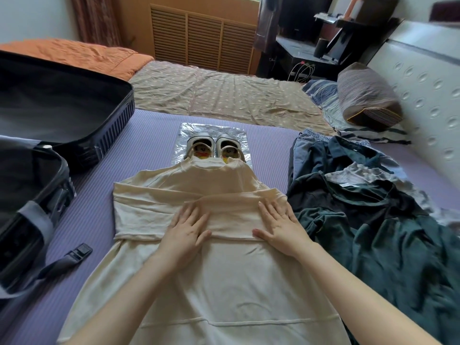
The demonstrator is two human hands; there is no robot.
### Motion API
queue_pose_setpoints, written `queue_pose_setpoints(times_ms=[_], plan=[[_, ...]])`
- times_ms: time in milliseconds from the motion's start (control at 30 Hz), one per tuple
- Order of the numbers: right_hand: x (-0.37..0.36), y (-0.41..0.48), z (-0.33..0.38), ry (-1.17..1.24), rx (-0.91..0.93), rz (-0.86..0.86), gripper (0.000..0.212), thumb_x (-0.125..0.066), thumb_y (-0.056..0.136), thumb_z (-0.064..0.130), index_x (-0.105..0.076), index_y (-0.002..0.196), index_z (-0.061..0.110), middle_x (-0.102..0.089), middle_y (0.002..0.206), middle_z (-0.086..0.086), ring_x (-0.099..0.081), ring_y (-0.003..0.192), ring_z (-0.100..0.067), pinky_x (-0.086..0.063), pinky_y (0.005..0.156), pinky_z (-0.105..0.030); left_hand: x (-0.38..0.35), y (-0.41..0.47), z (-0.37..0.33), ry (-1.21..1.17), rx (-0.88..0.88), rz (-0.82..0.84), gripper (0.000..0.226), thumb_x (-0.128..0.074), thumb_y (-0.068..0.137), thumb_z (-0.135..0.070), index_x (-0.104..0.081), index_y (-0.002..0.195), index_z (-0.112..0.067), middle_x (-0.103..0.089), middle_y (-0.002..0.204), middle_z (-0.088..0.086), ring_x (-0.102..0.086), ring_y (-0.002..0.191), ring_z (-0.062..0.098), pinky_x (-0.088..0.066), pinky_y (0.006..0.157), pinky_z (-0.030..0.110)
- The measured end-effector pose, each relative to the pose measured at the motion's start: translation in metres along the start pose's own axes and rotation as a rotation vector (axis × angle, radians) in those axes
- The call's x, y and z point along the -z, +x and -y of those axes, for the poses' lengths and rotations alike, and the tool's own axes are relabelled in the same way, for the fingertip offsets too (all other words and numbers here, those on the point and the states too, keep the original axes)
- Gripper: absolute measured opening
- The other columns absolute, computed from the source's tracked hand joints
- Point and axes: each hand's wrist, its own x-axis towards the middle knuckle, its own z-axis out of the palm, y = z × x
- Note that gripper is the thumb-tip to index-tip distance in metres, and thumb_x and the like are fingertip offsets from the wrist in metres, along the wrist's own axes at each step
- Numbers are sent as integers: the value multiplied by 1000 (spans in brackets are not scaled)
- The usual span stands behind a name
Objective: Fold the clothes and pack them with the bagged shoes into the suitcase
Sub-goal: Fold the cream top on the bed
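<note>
A cream T-shirt (216,275) lies flat on the purple mat, neck pointing away from me, with its sleeves folded in across the chest. My left hand (185,231) and my right hand (280,226) both press flat on the folded sleeve band, fingers spread, holding nothing. Beyond the collar a pair of small white shoes (215,148) stands on a clear plastic bag (185,143). An open dark suitcase (74,113) lies at the left, its nearer half (29,195) beside the shirt. A heap of dark green and blue clothes (361,200) lies at the right.
A suitcase strap with a buckle (79,251) trails on the purple mat (149,135) near the shirt's left edge. A striped pillow (368,98) leans by the white headboard (423,78) at the right. A beige sheet (224,95) and an orange blanket (82,54) lie farther back.
</note>
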Motion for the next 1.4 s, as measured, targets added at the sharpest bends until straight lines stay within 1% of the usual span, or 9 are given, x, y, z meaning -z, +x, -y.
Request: queue_pose_setpoints(times_ms=[67, 167, 233, 500, 700, 800, 900, 1033, 1400], plan=[[3, -5, 13, 7, 29, -62, 106, 18, 60, 82, 15, 150, 25, 18, 158, 4, 23, 143, -11, 23, 110, -36, 6, -12, 6, 26, 10, -110, 96, 17, 83, -69, -42, 142, -20, -36, 149, 9, -13, 144, 18, -12, 116, 39], [-2, -12, 37, 49, 47, -66, 129, 38, 38, 84, 13, 150, 27, 19, 157, 8, 20, 144, -10, 25, 107, -31, 13, -38, 26, -12, 102, -60, 65, -6, 98, -55, -42, 136, -16, -47, 140, 14, 3, 145, 11, -3, 112, 35], [-9, -17, 53, 100, 50, -44, 133, 38, 34, 85, 11, 151, 26, 18, 158, 7, 18, 145, -11, 21, 109, -31, 12, -56, 42, 1, 146, -80, 64, -6, 98, -55, -41, 133, -13, -51, 135, 19, 6, 145, 15, 4, 113, 32], [-24, -27, 99, 245, 95, 22, 124, 27, 44, 88, 7, 151, 30, 13, 159, 3, 18, 145, -14, 13, 114, -33, 12, -86, 65, -7, 238, 23, 77, -11, 98, -56, -58, 126, -2, -54, 133, 18, -50, 125, 27, -1, 113, 24], [-13, -27, 116, 303, 74, -19, 128, 26, 41, 91, 2, 152, 31, 10, 160, 5, 17, 145, -14, 11, 115, -35, 15, -98, 68, -217, 302, -196, 103, 8, 75, -79, -25, 147, -14, -13, 156, 5, -4, 144, 16, 0, 117, 33], [3, -25, 148, 333, 103, -106, 101, 8, 67, 81, -14, 152, 31, -4, 161, 4, 0, 147, -15, 0, 116, -32, 24, -115, 67, -305, 372, -385, 57, -43, 91, -41, -48, 136, -7, -43, 143, 18, -41, 133, 34, -32, 107, 45], [18, -13, 190, 388, 143, -183, 55, -36, 97, 50, -34, 147, 24, -35, 151, -3, -29, 138, -21, -21, 112, -32, 25, -134, 68, -337, 435, -454, 47, -67, 82, -6, -55, 127, -2, -59, 124, 18, -57, 111, 37, -44, 96, 46], [31, 8, 249, 394, 105, -182, 40, -45, 97, 38, -52, 134, 23, -57, 132, -4, -48, 124, -24, -34, 99, -32, 29, -156, 70, -349, 511, -467, 44, -70, 81, -8, -58, 122, 1, -66, 101, 17, -60, 89, 37, -49, 79, 46], [41, 48, 327, 240, -71, -155, 45, -59, 88, 51, -61, 114, 14, -62, 116, -7, -59, 108, -26, -43, 78, -31, 30, -169, 77, -781, 776, -578, 6, -65, 87, -19, -67, 83, -15, -68, 80, 1, -63, 78, 21, -46, 68, 32]])
